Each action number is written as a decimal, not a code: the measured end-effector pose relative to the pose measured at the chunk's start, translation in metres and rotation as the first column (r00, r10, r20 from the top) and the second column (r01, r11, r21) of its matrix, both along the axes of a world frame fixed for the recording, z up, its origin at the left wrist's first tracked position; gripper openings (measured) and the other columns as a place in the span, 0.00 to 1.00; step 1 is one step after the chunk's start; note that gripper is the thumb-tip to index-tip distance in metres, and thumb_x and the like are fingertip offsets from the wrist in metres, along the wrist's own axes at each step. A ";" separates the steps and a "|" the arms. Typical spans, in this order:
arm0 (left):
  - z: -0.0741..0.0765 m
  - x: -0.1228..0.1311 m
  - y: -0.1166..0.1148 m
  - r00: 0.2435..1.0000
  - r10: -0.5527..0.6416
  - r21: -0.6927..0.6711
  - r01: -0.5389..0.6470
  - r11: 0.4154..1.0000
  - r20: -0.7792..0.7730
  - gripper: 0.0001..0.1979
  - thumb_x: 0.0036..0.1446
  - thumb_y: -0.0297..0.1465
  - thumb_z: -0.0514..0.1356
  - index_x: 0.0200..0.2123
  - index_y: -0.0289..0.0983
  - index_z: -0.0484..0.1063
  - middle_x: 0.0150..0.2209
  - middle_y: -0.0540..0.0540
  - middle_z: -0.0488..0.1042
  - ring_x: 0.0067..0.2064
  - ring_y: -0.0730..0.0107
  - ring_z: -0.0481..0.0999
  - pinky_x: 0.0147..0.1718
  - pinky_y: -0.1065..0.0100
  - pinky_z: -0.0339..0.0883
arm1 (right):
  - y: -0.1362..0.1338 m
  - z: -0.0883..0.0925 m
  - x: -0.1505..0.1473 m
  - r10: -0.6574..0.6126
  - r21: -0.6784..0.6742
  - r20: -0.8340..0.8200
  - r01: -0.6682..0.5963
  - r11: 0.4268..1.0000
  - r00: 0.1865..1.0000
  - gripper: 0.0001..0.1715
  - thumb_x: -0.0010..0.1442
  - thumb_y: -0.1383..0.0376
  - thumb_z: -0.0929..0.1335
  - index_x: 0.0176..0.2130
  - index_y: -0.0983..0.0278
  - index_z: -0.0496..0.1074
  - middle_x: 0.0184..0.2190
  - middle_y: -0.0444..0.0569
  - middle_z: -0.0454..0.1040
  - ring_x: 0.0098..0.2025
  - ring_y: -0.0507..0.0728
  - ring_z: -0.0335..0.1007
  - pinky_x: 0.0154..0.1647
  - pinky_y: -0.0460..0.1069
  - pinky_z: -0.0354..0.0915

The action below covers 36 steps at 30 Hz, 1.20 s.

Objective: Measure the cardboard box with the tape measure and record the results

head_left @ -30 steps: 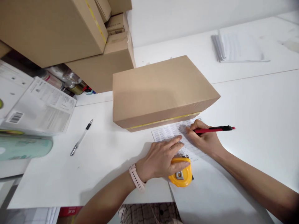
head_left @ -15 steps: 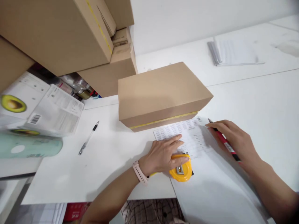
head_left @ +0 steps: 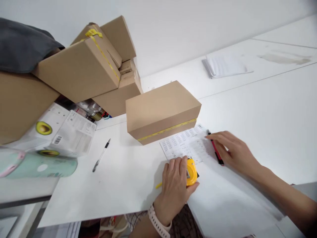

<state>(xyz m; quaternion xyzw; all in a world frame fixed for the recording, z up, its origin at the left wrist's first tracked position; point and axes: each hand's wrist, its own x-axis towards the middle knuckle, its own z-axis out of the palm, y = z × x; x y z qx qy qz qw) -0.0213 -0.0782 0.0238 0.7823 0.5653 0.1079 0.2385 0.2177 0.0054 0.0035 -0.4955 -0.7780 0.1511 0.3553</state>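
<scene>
Head: pen (head_left: 217, 153) diagonal, tip forward, right hand's (head_left: 234, 150) grip unclear; left (head_left: 173, 180) around tape measure (head_left: 192, 174)

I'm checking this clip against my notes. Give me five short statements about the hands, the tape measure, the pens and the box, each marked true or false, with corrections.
1. The left hand is on the yellow tape measure. True.
2. The red-and-black pen is under the left hand. False: it is at the fingers of the right hand; whether it is gripped is unclear.
3. The printed sheet lies on the wearer's side of the middle cardboard box. True.
4. The pale wristband is on the right wrist. False: it is on the left wrist.
5. The clear pen lies on top of the middle cardboard box. False: it lies on the table, left of that box.
</scene>
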 end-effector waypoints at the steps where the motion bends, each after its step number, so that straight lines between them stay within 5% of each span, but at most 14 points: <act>1: -0.005 0.001 -0.001 0.999 0.010 0.029 -0.011 1.000 0.036 0.39 0.55 0.37 0.69 0.65 0.41 0.55 0.59 0.36 0.71 0.57 0.42 0.70 0.57 0.39 0.65 | -0.006 0.007 -0.006 0.083 -0.129 -0.075 -0.092 0.987 0.994 0.17 0.68 0.63 0.62 0.51 0.56 0.76 0.46 0.53 0.80 0.44 0.62 0.76 0.43 0.58 0.72; 3: -0.012 0.001 -0.003 0.991 0.024 0.056 -0.032 0.998 0.131 0.41 0.52 0.37 0.71 0.65 0.42 0.55 0.56 0.37 0.72 0.55 0.44 0.71 0.55 0.41 0.67 | -0.018 0.020 -0.018 0.228 -0.362 -0.223 -0.298 0.883 0.948 0.20 0.70 0.57 0.63 0.55 0.56 0.75 0.52 0.53 0.78 0.49 0.62 0.76 0.48 0.59 0.73; 6: -0.010 -0.004 -0.007 0.965 0.089 0.002 -0.092 0.996 0.246 0.46 0.47 0.37 0.73 0.65 0.43 0.53 0.54 0.38 0.72 0.55 0.45 0.71 0.55 0.43 0.68 | -0.032 0.032 -0.029 0.343 -0.501 -0.391 -0.510 0.699 0.854 0.23 0.70 0.53 0.63 0.58 0.56 0.74 0.56 0.53 0.75 0.57 0.63 0.72 0.56 0.60 0.70; 12: 0.025 -0.017 -0.012 0.903 0.118 -0.149 -0.061 0.987 0.412 0.50 0.43 0.40 0.75 0.65 0.45 0.52 0.57 0.38 0.70 0.59 0.44 0.71 0.59 0.42 0.65 | -0.032 0.050 -0.029 0.293 -0.543 -0.494 -0.554 0.631 0.819 0.24 0.68 0.49 0.65 0.58 0.54 0.73 0.49 0.52 0.75 0.52 0.61 0.72 0.50 0.57 0.71; 15: 0.050 -0.039 -0.001 0.821 0.162 -0.163 -0.086 0.983 0.548 0.50 0.44 0.38 0.75 0.65 0.46 0.52 0.55 0.40 0.72 0.54 0.51 0.75 0.54 0.49 0.70 | -0.012 0.070 -0.025 0.228 -0.484 -0.599 -0.574 0.661 0.768 0.24 0.62 0.48 0.70 0.54 0.54 0.74 0.40 0.49 0.74 0.39 0.57 0.72 0.39 0.53 0.72; 18: 0.075 -0.078 0.020 0.699 0.217 -0.048 -0.253 0.966 0.681 0.43 0.47 0.38 0.73 0.63 0.45 0.56 0.53 0.42 0.73 0.52 0.55 0.77 0.49 0.58 0.72 | 0.026 0.095 -0.013 -0.004 -0.438 -0.710 -0.437 0.785 0.705 0.22 0.53 0.51 0.77 0.45 0.56 0.77 0.34 0.45 0.72 0.33 0.53 0.67 0.32 0.50 0.67; 21: 0.097 -0.128 0.053 0.570 0.256 0.048 -0.463 0.885 0.780 0.39 0.47 0.41 0.72 0.61 0.42 0.62 0.46 0.44 0.76 0.48 0.57 0.78 0.45 0.63 0.72 | 0.074 0.115 0.001 -0.210 -0.404 -0.823 -0.284 0.869 0.528 0.14 0.51 0.60 0.79 0.36 0.59 0.76 0.30 0.43 0.70 0.29 0.50 0.62 0.29 0.49 0.62; 25: 0.113 -0.189 0.102 0.405 0.381 -0.027 -0.655 0.755 0.831 0.35 0.43 0.46 0.71 0.53 0.39 0.71 0.40 0.47 0.78 0.35 0.69 0.76 0.33 0.71 0.65 | 0.128 0.125 0.008 -0.272 -0.378 -0.878 -0.225 0.898 0.394 0.10 0.59 0.65 0.76 0.32 0.60 0.71 0.26 0.40 0.64 0.27 0.46 0.55 0.26 0.47 0.58; 30: 0.108 -0.225 0.138 0.325 0.455 -0.106 -0.708 0.698 0.829 0.29 0.38 0.51 0.70 0.37 0.36 0.72 0.30 0.50 0.75 0.29 0.71 0.73 0.26 0.72 0.58 | 0.166 0.110 -0.020 -0.322 -0.422 -0.845 -0.162 0.892 0.427 0.14 0.58 0.67 0.76 0.29 0.62 0.68 0.24 0.39 0.65 0.24 0.45 0.55 0.25 0.46 0.59; 36: 0.100 -0.213 0.151 0.345 0.459 -0.126 -0.672 0.730 0.819 0.30 0.37 0.52 0.71 0.35 0.36 0.71 0.29 0.50 0.76 0.28 0.71 0.72 0.24 0.72 0.55 | 0.182 0.092 -0.062 -0.373 -0.485 -0.760 -0.083 0.870 0.532 0.13 0.52 0.68 0.77 0.29 0.64 0.69 0.24 0.40 0.67 0.24 0.46 0.61 0.26 0.45 0.61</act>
